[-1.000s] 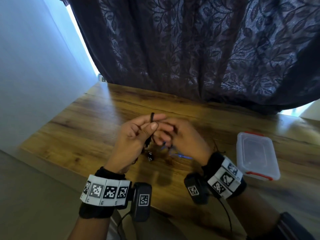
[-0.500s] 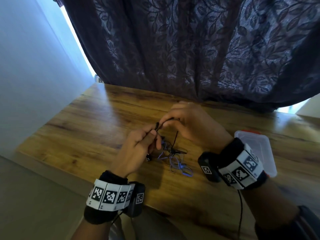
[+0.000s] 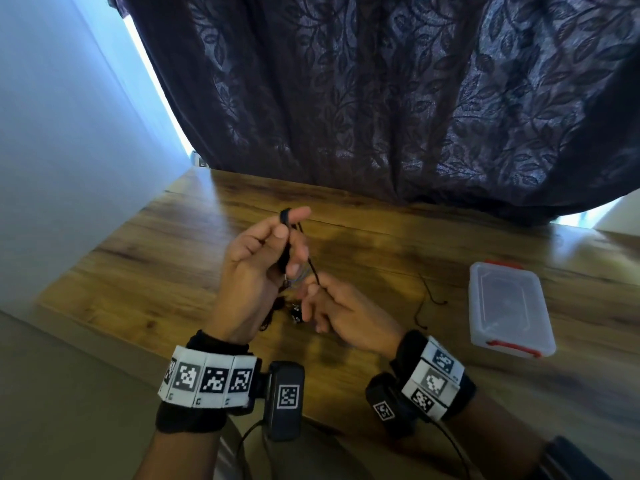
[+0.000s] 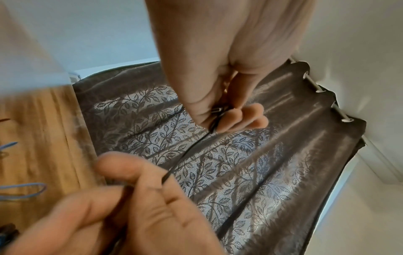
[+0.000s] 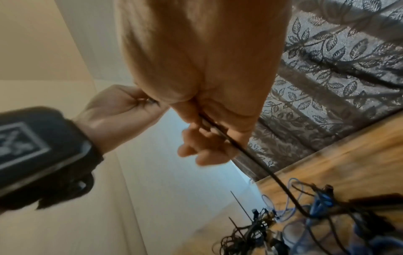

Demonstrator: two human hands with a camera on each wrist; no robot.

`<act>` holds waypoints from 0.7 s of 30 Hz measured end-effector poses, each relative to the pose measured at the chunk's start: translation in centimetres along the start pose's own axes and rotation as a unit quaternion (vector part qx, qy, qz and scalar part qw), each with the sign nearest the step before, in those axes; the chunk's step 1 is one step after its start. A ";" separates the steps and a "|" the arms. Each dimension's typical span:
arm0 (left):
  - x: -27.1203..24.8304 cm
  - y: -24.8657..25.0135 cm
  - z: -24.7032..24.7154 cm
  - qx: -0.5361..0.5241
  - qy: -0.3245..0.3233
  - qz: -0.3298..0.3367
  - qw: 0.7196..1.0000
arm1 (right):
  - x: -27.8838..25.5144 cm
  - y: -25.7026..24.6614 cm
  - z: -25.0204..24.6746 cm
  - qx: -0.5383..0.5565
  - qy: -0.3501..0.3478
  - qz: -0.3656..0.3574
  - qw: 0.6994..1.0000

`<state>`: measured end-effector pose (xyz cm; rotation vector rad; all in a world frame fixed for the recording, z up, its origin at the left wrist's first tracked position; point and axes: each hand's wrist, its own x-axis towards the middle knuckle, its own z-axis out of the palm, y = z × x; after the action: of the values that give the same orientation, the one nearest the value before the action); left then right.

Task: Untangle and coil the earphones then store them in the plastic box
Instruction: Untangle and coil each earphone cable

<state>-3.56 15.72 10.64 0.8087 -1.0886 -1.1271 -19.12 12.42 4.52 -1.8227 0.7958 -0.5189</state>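
Note:
The earphones are a tangle of black and blue cords (image 3: 295,311) hanging under my hands, seen close in the right wrist view (image 5: 309,222). My left hand (image 3: 287,237) is raised over the wooden table (image 3: 363,237), with black cord looped round its index finger (image 3: 284,216) and pinched by the thumb. Just below it, my right hand (image 3: 313,289) pinches the same black cord (image 5: 220,132). That cord (image 4: 187,151) runs taut between the two hands. The clear plastic box (image 3: 509,310) with red clips lies shut at the right.
A loose thin black cord (image 3: 427,299) lies on the table between my right hand and the box. A dark leaf-patterned curtain (image 3: 381,98) hangs behind the table's far edge. A wall (image 3: 52,150) stands at the left.
My left hand rose and now has black cord looped round its index finger. My right hand came down from the far side to just below the left hand.

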 end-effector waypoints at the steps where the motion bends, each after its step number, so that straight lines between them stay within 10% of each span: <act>1: 0.1 0.0 -0.1 0.000 0.004 0.011 1.000 | -0.2 0.4 0.4 -0.036 0.007 -0.015 0.999; 6: 0.3 -1.7 0.1 0.153 0.045 0.027 0.987 | -1.1 -1.1 0.2 -0.206 -0.047 -0.073 0.975; 10: -0.3 -2.6 -0.1 0.399 0.003 0.043 0.916 | -1.0 -2.9 -2.9 -0.222 0.034 -0.110 0.968; 18: -0.2 -2.2 0.0 0.236 -0.063 -0.073 0.967 | 2.1 -3.9 -8.4 -0.152 0.215 -0.233 0.936; 21: -0.4 -1.9 -0.1 0.186 -0.117 -0.076 0.973 | 3.5 -3.2 -9.5 -0.086 0.177 -0.182 0.963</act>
<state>-4.06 15.59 8.83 1.0855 -1.4842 -1.1836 -22.19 4.54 11.01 -2.0826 0.7597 -1.0654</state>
